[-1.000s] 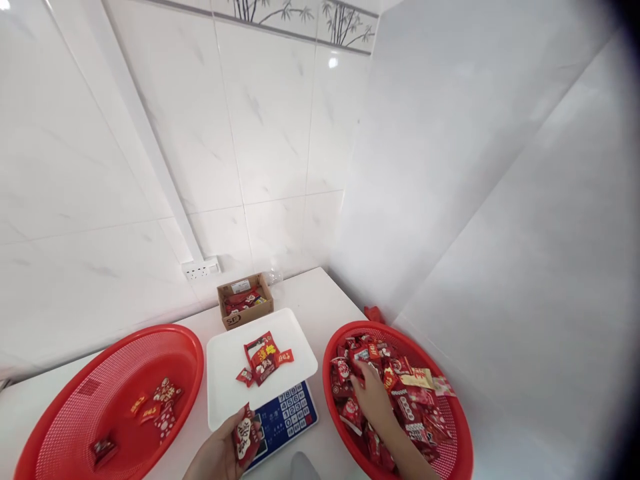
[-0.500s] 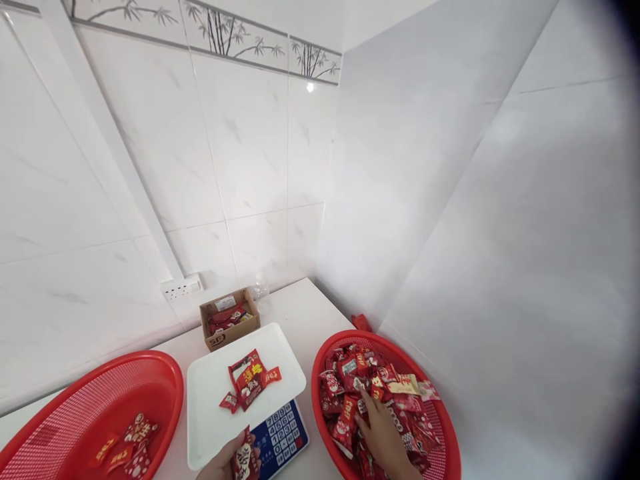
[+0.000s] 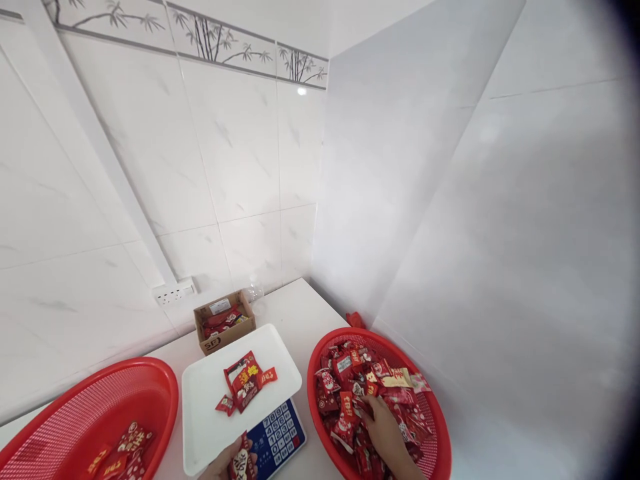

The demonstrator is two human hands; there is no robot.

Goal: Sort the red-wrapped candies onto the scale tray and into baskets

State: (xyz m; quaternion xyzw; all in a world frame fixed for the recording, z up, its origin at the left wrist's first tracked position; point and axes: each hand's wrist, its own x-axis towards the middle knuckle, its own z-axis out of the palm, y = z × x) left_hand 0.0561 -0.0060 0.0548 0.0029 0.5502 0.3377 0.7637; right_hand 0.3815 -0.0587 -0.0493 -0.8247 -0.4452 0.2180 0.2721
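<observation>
My left hand (image 3: pixel 223 459), at the bottom edge, is closed around a red snack packet (image 3: pixel 242 463) with white lettering, over the near edge of the weighing scale. Inside the right red basket (image 3: pixel 442 437), my right hand (image 3: pixel 384 428) reaches into a heap of red wrapped sweets (image 3: pixel 350 427). Its fingertips pinch at a small wrapper there, partly hidden by the hand. On the scale's white tray (image 3: pixel 205 427) lie a larger red packet (image 3: pixel 244 380) and small red wrapped sweets (image 3: pixel 226 405) beside it. Below the tray shows the blue keypad (image 3: pixel 279 437).
Another red basket (image 3: pixel 167 393) on the left holds several red packets (image 3: pixel 125 457). Behind the scale, a small cardboard box (image 3: pixel 235 335) contains red packets. A socket strip (image 3: pixel 173 291) is fixed to the tiled wall. Something red (image 3: pixel 355 320) sits behind the right basket.
My right hand's fingers have drawn closer together on the sweets in the right basket. My left hand still holds its packet and sits slightly lower in view. The whole view has shifted slightly.
</observation>
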